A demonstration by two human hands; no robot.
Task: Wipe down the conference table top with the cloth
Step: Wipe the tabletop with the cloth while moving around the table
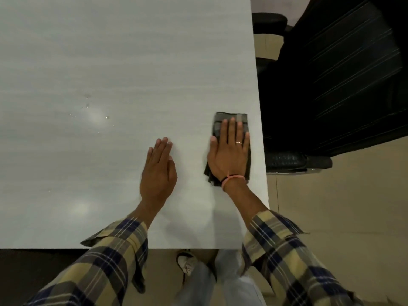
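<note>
Dark checked cloth (229, 120), folded | flat under right hand (228, 154)

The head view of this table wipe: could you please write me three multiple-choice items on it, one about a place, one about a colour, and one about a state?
1. Where does the cloth lie on the table?
A. near its right edge
B. at its far left
C. hanging off the near edge

2. What colour is the band on the right wrist?
A. green
B. pink
C. white

3. How does the right hand meet the cloth?
A. bunches it in a fist
B. hovers clear of it
C. presses flat on it with straight fingers

Answers: 1 A, the cloth sits close to the edge beside the black chair. 2 B, the band shows pink against the dark cloth. 3 C, the palm and extended fingers lie spread over the cloth; the left hand rests flat on bare table, near the water drops.
</note>
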